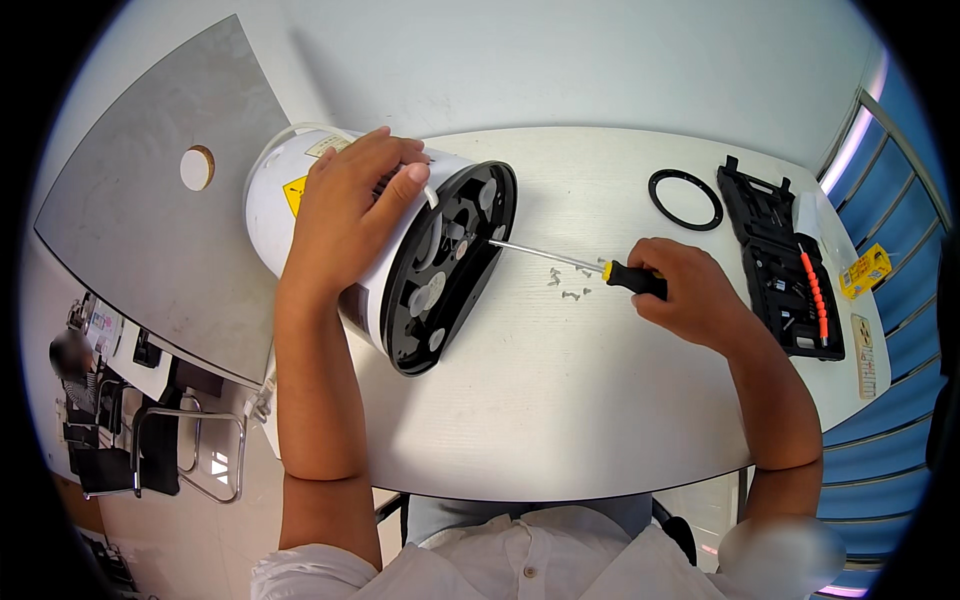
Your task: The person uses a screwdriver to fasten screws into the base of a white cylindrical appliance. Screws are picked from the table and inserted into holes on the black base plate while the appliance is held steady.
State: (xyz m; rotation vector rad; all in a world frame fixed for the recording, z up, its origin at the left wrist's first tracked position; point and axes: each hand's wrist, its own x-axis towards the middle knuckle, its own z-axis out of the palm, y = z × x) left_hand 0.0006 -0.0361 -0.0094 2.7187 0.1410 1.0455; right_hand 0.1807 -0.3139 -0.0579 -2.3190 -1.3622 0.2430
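A white cylindrical appliance (275, 220) lies on its side at the left of the table, its round black base (425, 295) turned toward the right. My left hand (350, 205) grips the top of its body, thumb near the base's rim; a white cord (300, 128) runs over the body and under this hand. In my right hand (685, 290) is a screwdriver (635, 281) with a black and yellow handle. Its shaft points left and the tip meets the black base near the right rim. Several small screws (570, 295) lie loose on the table below the shaft.
A black ring (652, 190) lies at the back right. Beside it an opened black tool case (765, 255) holds bits and a red flexible shaft (815, 290). A yellow box (865, 270) stands by the right edge, near metal railings (900, 190). A grey table (150, 230) adjoins at left.
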